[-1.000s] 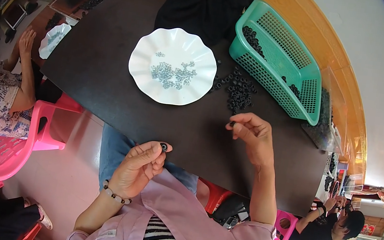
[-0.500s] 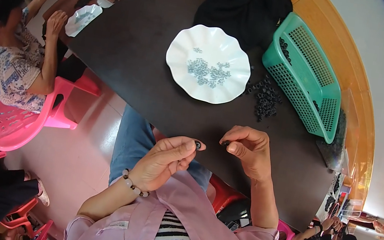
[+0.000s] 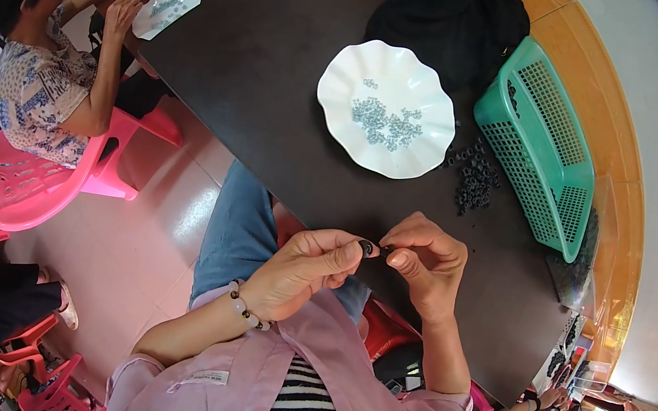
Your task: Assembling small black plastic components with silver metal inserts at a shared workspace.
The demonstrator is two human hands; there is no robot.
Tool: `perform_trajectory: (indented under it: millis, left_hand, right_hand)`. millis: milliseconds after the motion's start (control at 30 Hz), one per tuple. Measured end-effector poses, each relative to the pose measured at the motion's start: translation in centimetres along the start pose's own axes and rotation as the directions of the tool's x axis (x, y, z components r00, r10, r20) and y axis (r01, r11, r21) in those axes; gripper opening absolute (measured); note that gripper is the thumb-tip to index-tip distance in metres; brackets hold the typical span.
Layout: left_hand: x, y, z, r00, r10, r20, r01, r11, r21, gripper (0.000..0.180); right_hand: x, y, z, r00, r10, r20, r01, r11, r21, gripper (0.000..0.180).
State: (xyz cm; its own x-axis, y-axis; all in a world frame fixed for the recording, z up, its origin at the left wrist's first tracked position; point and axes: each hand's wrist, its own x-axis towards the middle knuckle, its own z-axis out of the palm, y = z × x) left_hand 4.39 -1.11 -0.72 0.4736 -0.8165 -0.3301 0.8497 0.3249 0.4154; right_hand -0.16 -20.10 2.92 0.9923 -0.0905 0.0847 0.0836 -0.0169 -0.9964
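- Two hands meet above the near edge of the dark counter point(image 3: 279, 81): the left hand point(image 3: 307, 270) pinches a small black ring point(image 3: 366, 248) at its fingertips, and the right hand point(image 3: 422, 261) pinches closed right beside that ring, touching it.
- Farther off, a white scalloped plate point(image 3: 343, 107) holds small grey pieces point(image 3: 383, 122).
- Loose black rings point(image 3: 474, 175) lie beside a green basket point(image 3: 548, 144).
- At the far corner, another person point(image 3: 52, 82) sits on a pink chair point(image 3: 21, 179).

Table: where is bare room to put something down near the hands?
The dark table is bare left of the white plate, and also between the plate and both hands, left and right. It is crowded on the right: black rings lie against the green basket.
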Motion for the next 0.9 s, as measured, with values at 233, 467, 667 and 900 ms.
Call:
perform_trajectory:
  millis: [233, 467, 667, 900]
  left_hand:
    - [0.0, -0.2, 0.0, 1.0, 0.007, -0.009, -0.008, 0.998, -0.066, 0.026]
    - [0.0, 0.2, -0.1, 1.0, -0.005, -0.028, 0.003, 0.999, -0.052, 0.031]
    - [-0.1, 0.5, 0.1, 0.999, -0.019, -0.026, 0.017, 0.998, -0.056, 0.032]
    - [-0.2, 0.5, -0.1, 0.999, -0.027, -0.042, 0.024, 0.997, -0.077, 0.03]
  right_hand:
    - [-0.2, 0.1, 1.2, 0.993, -0.096, -0.062, 0.094, 0.995, -0.039, 0.015]
    - [0.2, -0.4, 1.4, 0.994, -0.022, -0.104, 0.03, 0.996, 0.078, 0.017]
    - [0.6, -0.3, 1.2, 0.986, -0.018, -0.166, 0.026, 0.999, 0.045, 0.019]
    - [0.4, -0.7, 1.4, 0.968, 0.087, -0.235, -0.075, 0.995, 0.061, 0.018]
